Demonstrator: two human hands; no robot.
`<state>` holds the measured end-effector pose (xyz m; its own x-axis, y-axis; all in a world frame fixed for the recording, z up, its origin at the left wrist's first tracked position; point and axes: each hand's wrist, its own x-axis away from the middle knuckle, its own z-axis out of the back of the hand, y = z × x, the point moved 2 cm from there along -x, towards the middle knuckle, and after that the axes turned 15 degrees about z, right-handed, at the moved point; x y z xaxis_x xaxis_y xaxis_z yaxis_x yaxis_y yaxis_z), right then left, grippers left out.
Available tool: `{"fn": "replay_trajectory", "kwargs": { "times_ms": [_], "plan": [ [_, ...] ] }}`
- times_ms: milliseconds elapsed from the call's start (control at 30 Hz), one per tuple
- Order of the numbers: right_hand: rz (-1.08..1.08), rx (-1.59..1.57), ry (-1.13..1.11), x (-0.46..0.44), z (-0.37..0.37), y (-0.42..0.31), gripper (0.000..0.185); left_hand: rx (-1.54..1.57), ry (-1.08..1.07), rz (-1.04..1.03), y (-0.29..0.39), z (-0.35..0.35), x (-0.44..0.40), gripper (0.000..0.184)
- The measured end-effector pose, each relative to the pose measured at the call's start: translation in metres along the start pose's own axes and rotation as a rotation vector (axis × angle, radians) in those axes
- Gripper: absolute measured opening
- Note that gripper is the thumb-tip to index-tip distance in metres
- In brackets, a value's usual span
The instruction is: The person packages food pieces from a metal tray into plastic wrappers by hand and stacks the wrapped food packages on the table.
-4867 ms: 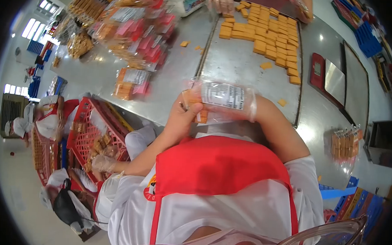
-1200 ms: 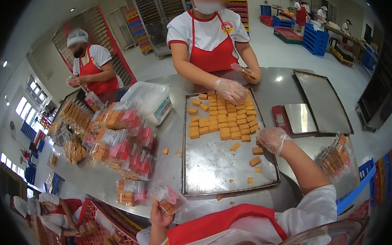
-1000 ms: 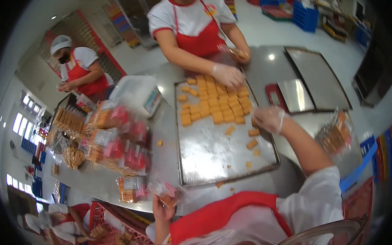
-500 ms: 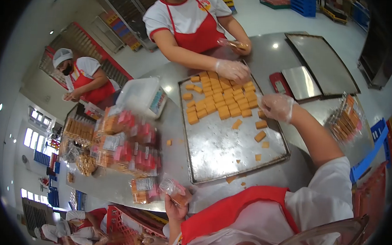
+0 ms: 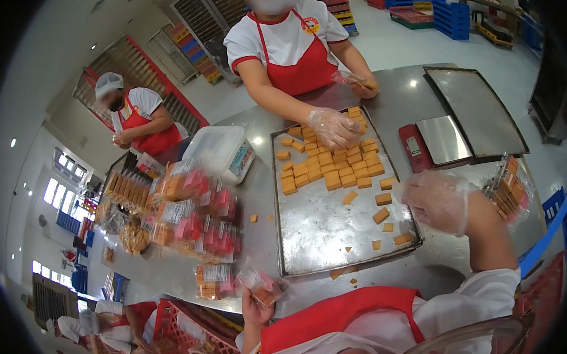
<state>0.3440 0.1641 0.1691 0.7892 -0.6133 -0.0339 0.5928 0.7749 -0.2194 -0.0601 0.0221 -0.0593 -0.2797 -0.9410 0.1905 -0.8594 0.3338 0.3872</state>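
Observation:
My left hand [image 5: 257,309], bare, holds a clear plastic bag [image 5: 262,286] with orange-brown biscuits and a pink piece inside, at the table's near edge. My right hand [image 5: 435,199], in a clear plastic glove, is over the right rim of the metal tray [image 5: 318,243]. Its fingers are bunched and point left; whatever may be between them is hidden. Rows of rectangular biscuits [image 5: 338,170] cover the tray's far part, with several loose ones and crumbs along its right side.
A co-worker's gloved hand [image 5: 335,128] reaches over the far biscuits. Packed bags [image 5: 195,211] and a white tub [image 5: 217,151] stand left. A red scale [image 5: 416,149], an empty tray [image 5: 479,110] and more packs [image 5: 508,189] lie right. Another co-worker [image 5: 146,125] stands far left.
My right hand has moved from the biscuits toward the right and nearer to me. A biscuit now lies near the tray's lower right corner. My left hand still holds the bag. The view has shifted slightly.

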Motion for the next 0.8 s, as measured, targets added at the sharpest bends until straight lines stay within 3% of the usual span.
{"fn": "replay_trajectory", "kwargs": {
  "times_ms": [133,167,200,267,367,467,800],
  "plan": [
    [0.276,0.318,0.104,0.003,0.051,-0.055,0.015,-0.031,0.060,-0.027,0.001,0.005,0.005,0.042],
    [0.356,0.365,0.126,0.003,0.056,-0.066,0.015,-0.001,0.334,-0.041,0.001,0.003,0.005,0.037],
    [0.429,0.410,0.137,-0.001,0.058,-0.081,0.015,0.079,0.386,-0.047,-0.001,-0.006,0.005,0.038],
    [0.517,0.474,0.145,-0.002,0.058,-0.095,0.015,0.069,-0.002,-0.002,0.001,-0.002,0.003,0.048],
    [0.573,0.518,0.149,-0.002,0.054,-0.102,0.015,-0.006,0.147,-0.036,0.001,0.000,0.005,0.047],
    [0.608,0.533,0.155,-0.003,0.053,-0.106,0.015,0.045,0.074,-0.002,0.004,0.030,0.003,0.047],
    [0.612,0.541,0.194,-0.001,0.049,-0.101,0.015,0.044,0.189,-0.068,0.004,0.037,0.005,0.047]
  ]
}}
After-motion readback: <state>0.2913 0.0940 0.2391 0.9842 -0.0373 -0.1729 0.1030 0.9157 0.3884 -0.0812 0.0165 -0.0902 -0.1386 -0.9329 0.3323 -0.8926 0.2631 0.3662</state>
